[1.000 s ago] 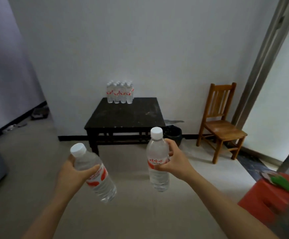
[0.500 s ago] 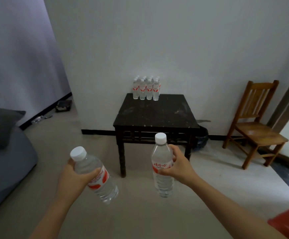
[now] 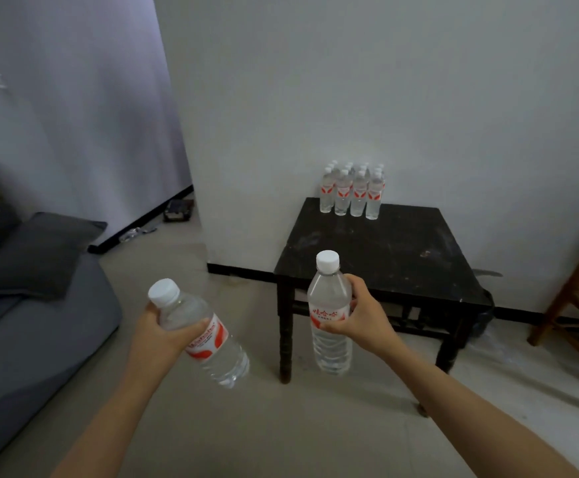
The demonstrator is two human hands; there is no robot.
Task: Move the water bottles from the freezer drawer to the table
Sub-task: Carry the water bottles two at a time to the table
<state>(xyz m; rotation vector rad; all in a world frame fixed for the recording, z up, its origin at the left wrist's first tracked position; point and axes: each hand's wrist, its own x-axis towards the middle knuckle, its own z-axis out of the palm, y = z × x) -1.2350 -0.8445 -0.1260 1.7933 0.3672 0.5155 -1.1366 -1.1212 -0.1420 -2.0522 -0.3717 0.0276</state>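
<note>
My left hand (image 3: pixel 158 334) grips a clear water bottle (image 3: pixel 208 343) with a white cap and red label, tilted with its cap toward the upper left. My right hand (image 3: pixel 360 317) holds a second water bottle (image 3: pixel 329 322) upright around its label. Both are held over the floor, in front of the left front corner of a dark square table (image 3: pixel 402 257). Several matching bottles (image 3: pixel 352 193) stand in a tight group at the table's back edge against the white wall. The freezer drawer is out of view.
A grey sofa (image 3: pixel 29 339) with a dark cushion (image 3: pixel 39 257) fills the left side. A wooden chair (image 3: pixel 578 305) stands right of the table. A dark bin (image 3: pixel 484 315) sits behind the table's right leg. Bare floor lies between me and the table.
The view has swung left and moved closer to the table, so table and chair shifted right and the sofa came into view. Both hands keep their bottles in the same pose.
</note>
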